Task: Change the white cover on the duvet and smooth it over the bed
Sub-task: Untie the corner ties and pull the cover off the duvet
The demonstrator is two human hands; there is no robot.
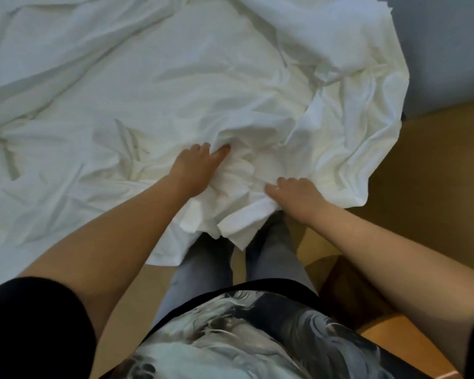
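One crumpled white fabric duvet cover (pixel 175 86) lies spread over the bed (pixel 52 28), reaching from both hands away to the far left and far right, so its visible spread runs mostly crosswise in front of the person; its true long axis cannot be told under the creases. Its near edge points back at the person, bunched between the two hands and hanging below them over the light brown wooden floor (pixel 422 173). Two hands are at work, well apart from each other yet on the same bunch. The left hand (pixel 196 166) has its fingers dug into a deep fold, gripping the cloth. The right hand (pixel 296 198), nearer the body, curls its fingers round a folded flap of the hem and holds it. Beneath the hands stand two legs in grey trousers (pixel 279 250); to the right hand's far side rises a grey-blue wall (pixel 449 50)
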